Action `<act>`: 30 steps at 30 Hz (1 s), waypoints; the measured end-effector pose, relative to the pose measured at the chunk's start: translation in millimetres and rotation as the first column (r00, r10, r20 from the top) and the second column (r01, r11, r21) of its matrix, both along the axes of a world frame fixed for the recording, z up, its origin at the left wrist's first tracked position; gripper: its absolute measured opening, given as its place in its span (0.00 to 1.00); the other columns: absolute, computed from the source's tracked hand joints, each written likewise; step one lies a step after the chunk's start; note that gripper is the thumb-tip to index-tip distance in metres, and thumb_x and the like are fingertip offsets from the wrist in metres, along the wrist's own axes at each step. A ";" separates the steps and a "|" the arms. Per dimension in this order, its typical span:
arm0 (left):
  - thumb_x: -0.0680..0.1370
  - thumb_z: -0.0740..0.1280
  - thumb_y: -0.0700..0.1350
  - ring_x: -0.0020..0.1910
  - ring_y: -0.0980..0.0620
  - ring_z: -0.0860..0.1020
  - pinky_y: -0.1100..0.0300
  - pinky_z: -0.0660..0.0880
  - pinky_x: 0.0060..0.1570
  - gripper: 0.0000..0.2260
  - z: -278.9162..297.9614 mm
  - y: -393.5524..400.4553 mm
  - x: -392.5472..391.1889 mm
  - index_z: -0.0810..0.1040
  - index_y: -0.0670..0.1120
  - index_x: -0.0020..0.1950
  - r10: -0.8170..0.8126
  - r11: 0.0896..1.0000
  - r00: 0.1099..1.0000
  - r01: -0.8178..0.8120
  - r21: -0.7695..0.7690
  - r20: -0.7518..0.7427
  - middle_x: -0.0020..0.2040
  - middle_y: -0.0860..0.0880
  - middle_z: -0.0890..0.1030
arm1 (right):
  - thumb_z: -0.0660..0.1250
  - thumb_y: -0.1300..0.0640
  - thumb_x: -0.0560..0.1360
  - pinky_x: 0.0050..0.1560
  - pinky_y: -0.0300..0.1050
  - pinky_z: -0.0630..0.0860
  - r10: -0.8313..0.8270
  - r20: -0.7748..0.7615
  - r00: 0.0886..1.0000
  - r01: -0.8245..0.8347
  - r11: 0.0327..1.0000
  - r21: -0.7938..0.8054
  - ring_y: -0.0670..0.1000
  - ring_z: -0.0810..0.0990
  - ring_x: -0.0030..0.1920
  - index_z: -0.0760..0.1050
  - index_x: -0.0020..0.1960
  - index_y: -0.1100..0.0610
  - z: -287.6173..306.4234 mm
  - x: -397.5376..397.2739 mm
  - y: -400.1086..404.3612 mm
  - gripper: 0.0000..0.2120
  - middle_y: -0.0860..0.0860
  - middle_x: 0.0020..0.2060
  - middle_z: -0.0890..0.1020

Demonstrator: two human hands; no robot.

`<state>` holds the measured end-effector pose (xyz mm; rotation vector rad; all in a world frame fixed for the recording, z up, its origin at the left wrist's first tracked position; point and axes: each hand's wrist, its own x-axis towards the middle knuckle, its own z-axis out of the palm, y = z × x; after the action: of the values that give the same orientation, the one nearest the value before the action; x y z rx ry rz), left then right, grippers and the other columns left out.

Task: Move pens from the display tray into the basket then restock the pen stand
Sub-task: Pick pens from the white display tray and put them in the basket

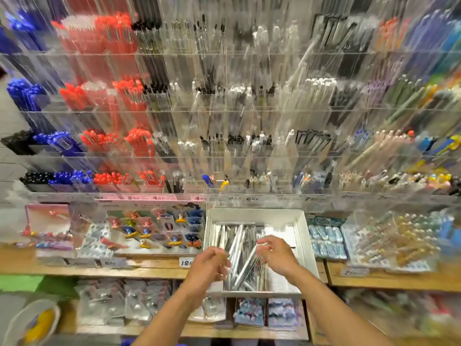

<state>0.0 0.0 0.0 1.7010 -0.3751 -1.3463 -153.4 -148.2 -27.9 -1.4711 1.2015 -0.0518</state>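
A white display tray (305, 236) sits on the wooden shelf, with several silvery pens (239, 245) lying lengthwise in it. Both my hands hover over its near half. My left hand (209, 267) is over the tray's left wall with its fingers curled against the pens; blur hides whether it holds any. My right hand (275, 254) is above the tray's middle and pinches a thin pale pen at its fingertips. The clear acrylic pen stand (224, 111) rises behind in several tiers of blue, red, black and clear pens. The whole frame is motion-blurred.
A pale round container (30, 323) with something yellow in it sits at the lower left. Packaged stationery flanks the tray on the wooden shelf (149, 269), and more packets fill the shelf below. Price labels run along the stand's base.
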 end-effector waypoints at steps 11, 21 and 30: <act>0.81 0.61 0.40 0.41 0.52 0.76 0.60 0.73 0.39 0.06 -20.1 -22.6 -0.2 0.78 0.44 0.53 0.002 0.990 1.000 -0.006 0.140 0.024 0.45 0.46 0.80 | 0.66 0.54 0.77 0.39 0.44 0.76 0.183 -0.502 0.845 -0.289 0.947 -0.142 0.53 0.77 0.36 0.71 0.39 0.58 -49.2 42.4 -22.4 0.11 0.52 0.33 0.76; 0.81 0.64 0.44 0.49 0.54 0.79 0.65 0.75 0.42 0.04 -27.5 -29.6 -0.7 0.75 0.51 0.55 -0.106 0.993 0.971 0.091 0.079 0.216 0.53 0.50 0.79 | 0.65 0.59 0.79 0.36 0.43 0.77 0.095 0.160 0.983 -0.116 0.985 0.129 0.49 0.80 0.33 0.73 0.50 0.60 -18.3 34.9 -20.9 0.04 0.54 0.34 0.82; 0.85 0.56 0.47 0.29 0.58 0.70 0.61 0.67 0.34 0.11 -20.6 -28.1 7.3 0.76 0.44 0.55 -0.035 0.999 0.990 0.031 0.033 0.140 0.38 0.49 0.79 | 0.64 0.56 0.78 0.37 0.45 0.72 -0.040 -0.018 0.999 0.040 0.999 0.017 0.51 0.76 0.32 0.75 0.38 0.58 -28.9 61.4 -36.6 0.11 0.55 0.34 0.80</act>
<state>7.3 -28.1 -20.6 1.8284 -0.4668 -1.2656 -92.0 -184.7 -56.8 -1.4351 1.2429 -0.0559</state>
